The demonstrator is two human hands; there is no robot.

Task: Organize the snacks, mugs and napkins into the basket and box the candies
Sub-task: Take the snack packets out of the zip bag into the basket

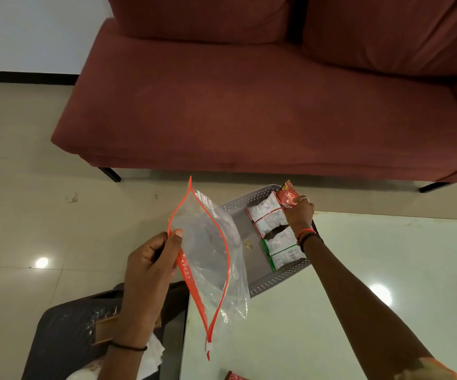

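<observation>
Right hand [300, 215] pinches a red packet [287, 197] at the basket's [274, 281] far corner beside four packed snacks [272, 231], left hand [150, 267] pinching the zip bag [211, 259] rim; best laid flat, continuing the row.

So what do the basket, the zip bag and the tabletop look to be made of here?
Basket: grey, matte, apparently moulded plastic, its walls pierced with rows of small holes. Zip bag, held by the left hand: thin clear plastic film, crinkled and see-through, with an orange zip strip. Tabletop: pale, glossy, mirroring ceiling lights; possibly glass or polished stone.
</observation>
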